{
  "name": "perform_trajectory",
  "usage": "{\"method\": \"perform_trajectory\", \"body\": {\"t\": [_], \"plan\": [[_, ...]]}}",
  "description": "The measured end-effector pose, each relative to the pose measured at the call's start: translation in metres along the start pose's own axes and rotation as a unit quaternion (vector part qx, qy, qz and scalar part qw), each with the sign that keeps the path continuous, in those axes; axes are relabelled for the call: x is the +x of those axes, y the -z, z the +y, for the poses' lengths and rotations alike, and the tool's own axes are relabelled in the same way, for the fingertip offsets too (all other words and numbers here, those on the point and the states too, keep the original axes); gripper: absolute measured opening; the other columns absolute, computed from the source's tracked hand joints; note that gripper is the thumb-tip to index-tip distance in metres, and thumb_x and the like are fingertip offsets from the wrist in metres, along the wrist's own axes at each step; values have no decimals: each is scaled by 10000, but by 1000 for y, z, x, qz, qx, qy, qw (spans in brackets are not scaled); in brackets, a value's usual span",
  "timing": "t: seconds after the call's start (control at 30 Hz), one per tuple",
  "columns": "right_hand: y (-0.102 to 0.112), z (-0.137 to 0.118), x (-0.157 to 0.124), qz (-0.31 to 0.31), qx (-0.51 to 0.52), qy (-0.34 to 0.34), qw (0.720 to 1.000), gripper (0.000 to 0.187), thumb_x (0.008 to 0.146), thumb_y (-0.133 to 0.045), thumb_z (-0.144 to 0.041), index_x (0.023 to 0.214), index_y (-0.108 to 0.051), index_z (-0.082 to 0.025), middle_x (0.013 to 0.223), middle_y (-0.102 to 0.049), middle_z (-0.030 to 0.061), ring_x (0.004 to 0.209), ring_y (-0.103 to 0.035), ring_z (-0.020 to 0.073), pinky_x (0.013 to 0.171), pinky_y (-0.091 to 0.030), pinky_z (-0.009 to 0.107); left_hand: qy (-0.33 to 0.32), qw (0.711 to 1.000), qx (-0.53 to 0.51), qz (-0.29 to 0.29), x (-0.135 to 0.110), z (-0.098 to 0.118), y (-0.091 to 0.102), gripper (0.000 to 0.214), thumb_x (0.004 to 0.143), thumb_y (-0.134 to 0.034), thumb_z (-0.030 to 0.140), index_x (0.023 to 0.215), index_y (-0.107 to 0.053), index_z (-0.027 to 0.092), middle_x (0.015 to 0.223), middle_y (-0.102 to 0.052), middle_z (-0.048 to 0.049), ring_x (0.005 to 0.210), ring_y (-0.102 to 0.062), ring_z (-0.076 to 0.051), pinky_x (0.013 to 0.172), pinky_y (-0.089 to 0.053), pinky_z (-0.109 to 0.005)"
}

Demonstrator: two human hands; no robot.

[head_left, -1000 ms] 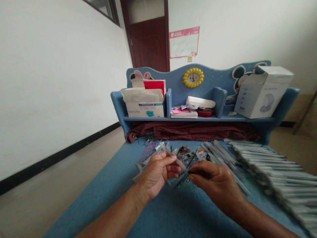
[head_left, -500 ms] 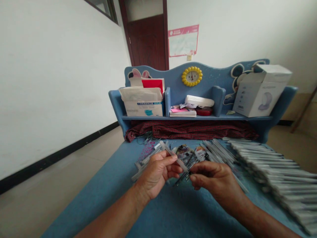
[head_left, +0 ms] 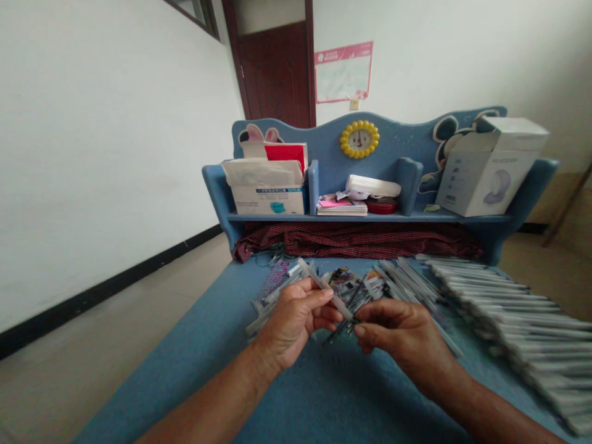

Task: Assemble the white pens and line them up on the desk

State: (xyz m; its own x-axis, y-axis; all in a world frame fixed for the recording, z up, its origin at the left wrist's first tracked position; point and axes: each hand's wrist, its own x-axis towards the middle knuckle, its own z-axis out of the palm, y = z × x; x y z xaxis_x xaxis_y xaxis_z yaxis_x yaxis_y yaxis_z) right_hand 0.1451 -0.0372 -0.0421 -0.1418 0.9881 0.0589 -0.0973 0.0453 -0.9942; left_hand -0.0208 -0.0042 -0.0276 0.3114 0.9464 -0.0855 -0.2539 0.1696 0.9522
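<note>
My left hand is closed on a translucent white pen barrel, held slanting down to the right between thumb and fingers. At the barrel's lower end, the thumb and forefinger of my right hand pinch a small dark piece, mostly hidden by the fingertips. Beneath and behind the hands lies a loose heap of thin dark pen parts. Clear barrels lie behind my right hand, and more pale barrels are partly hidden behind my left.
A long row of pens fills the right of the blue table. Along the back stands a blue shelf with a mask box, a white carton and a yellow clock. A checked cloth lies under it.
The hands and barrel hold almost the same pose, with my right fingertips still at the barrel's lower end. The camera view has shifted very slightly.
</note>
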Motion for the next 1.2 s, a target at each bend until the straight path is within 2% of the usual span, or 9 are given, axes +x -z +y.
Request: {"method": "perform_trajectory", "body": {"t": [0.37, 0.63, 0.83, 1.03, 1.2], "plan": [[-1, 2, -2, 7, -31, 20, 999, 125, 599, -693, -237, 637, -603, -160, 489, -534, -46, 463, -474, 74, 451, -376, 206, -37, 998, 50, 18, -2, 2, -4, 193, 713, -651, 253, 805, -534, 130, 669, -664, -54, 509, -605, -121, 474, -458, -196], [-1, 4, 0, -5, 8, 19, 1000, 202, 590, -703, -235, 742, -587, -169, 563, -560, -47, 460, -495, 78, 445, -407, 214, -50, 997, 60, 13, -3, 2, -5, 210, 691, -670, 253, 804, -549, 123, 652, -664, -56, 501, -610, -133, 473, -470, -212], [0, 8, -2, -37, 19, 32, 999, 210, 655, -673, -231, 830, -572, -173, 566, -549, -53, 497, -502, 77, 474, -405, 206, -55, 995, 78, 0, -3, 2, -4, 186, 706, -658, 239, 803, -546, 126, 646, -667, -55, 509, -621, -146, 491, -483, -230], [5, 3, -1, -92, 28, -10, 995, 270, 667, -694, -312, 841, -558, -157, 542, -560, -43, 472, -526, 94, 471, -422, 223, -48, 995, 90, -20, -3, 2, -2, 159, 732, -637, 222, 815, -540, 126, 638, -662, -56, 525, -622, -147, 508, -481, -231], [7, 2, 1, -117, 111, -59, 985, 317, 662, -711, -346, 852, -556, -145, 639, -627, 8, 485, -558, 106, 476, -455, 242, -36, 997, 62, -27, -2, 0, -2, 172, 728, -641, 223, 822, -531, 130, 666, -664, -57, 533, -619, -135, 516, -477, -220]]}}
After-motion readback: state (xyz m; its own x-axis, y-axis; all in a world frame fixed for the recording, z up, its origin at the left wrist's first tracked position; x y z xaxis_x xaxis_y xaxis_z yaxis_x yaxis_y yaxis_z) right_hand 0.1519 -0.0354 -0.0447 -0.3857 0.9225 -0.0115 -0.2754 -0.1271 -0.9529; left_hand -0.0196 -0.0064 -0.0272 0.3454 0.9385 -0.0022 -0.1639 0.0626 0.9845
